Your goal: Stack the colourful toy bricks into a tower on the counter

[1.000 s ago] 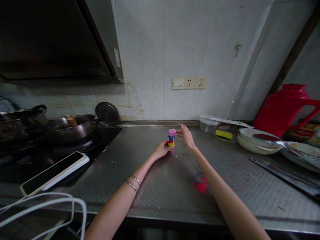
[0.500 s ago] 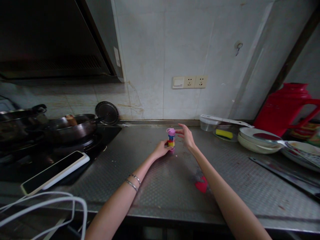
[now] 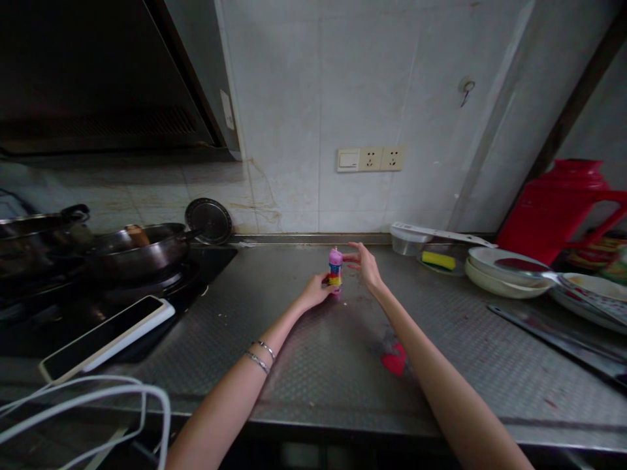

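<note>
A small upright bottle [image 3: 335, 267] with a pink lid and a blue, red and yellow body stands on the metal countertop [image 3: 294, 352]. My left hand [image 3: 317, 291] is closed around its lower part from the left, two bracelets on the wrist. At the right of the lid is my right hand [image 3: 363, 264], its fingers stretched toward the bottle. Whether those fingertips touch the lid I cannot tell. A pink base shows beneath the left fingers.
A phone-like white device [image 3: 108, 339] lies left, near white cables [image 3: 161, 405]. Pans [image 3: 142, 254] sit on the stove. To the right are a yellow sponge [image 3: 438, 261], bowls [image 3: 499, 277], a knife-like tool [image 3: 553, 339], a red flask [image 3: 553, 209] and a red heart shape [image 3: 394, 360].
The lid's loop, which showed at the left, now appears as a narrow tip on top, so the lid or bottle has turned. Both hands stay nearly in place.
</note>
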Available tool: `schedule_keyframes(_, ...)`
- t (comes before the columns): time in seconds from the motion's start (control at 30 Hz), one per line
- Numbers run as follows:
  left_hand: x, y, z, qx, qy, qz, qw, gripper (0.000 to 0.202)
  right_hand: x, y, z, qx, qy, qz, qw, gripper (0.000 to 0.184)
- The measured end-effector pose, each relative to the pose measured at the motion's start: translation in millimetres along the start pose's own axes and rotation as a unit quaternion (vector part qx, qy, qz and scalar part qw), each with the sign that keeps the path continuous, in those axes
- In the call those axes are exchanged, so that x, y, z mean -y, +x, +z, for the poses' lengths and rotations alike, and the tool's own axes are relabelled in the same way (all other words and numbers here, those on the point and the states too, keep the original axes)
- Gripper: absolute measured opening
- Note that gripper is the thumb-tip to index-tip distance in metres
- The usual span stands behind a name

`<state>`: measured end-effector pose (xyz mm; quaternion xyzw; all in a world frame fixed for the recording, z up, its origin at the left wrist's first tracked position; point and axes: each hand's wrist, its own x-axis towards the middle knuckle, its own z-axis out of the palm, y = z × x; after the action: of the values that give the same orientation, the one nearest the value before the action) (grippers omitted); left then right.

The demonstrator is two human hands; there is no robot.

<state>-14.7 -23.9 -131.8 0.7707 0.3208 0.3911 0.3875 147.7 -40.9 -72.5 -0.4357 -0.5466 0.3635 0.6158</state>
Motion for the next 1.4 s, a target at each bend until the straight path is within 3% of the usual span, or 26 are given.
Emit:
schedule_keyframes(0.17, 2.8, 0.3, 0.0, -0.002, 0.014, 0.008, 1.000, 0.034, -0.6, 0.3, 0.1, 0.001, -0.007, 0.005, 1.000, 0.059)
schedule_keyframes(0.33, 3.1, 0.4, 0.2, -0.003, 0.024, 0.011, 1.000, 0.034, 0.4, -2.9, 7.4, 0.046, 0.037, 0.015, 0.998, 0.059)
schedule_keyframes(0.63, 2.7, 0.7, -0.2, -0.001, 0.016, 0.005, 1.000, 0.034, 3.5, -2.9, -1.3, -0.020, 0.010, 0.010, 1.000, 0.061)
schedule_keyframes(0.87, -0.1, -0.2, -0.1, -0.004, 0.023, 0.004, 1.000, 0.033, 0.7, -0.9, 8.0, 0.037, 0.108, 0.047, 0.992, 0.059)
schedule_keyframes(1.17, -0.3, 0.0, -0.3, -0.002, 0.008, 0.002, 1.000, 0.033, 0.7, 0.8, -2.4, -0.027, 0.087, 0.038, 0.995, 0.057)
schedule_keyframes(1.4, 0.8, 0.3, 0.3, -0.001, 0.007, 0.016, 1.000, 0.032, 4.3, -4.4, 10.2, 0.062, 0.149, 0.048, 0.986, 0.048)
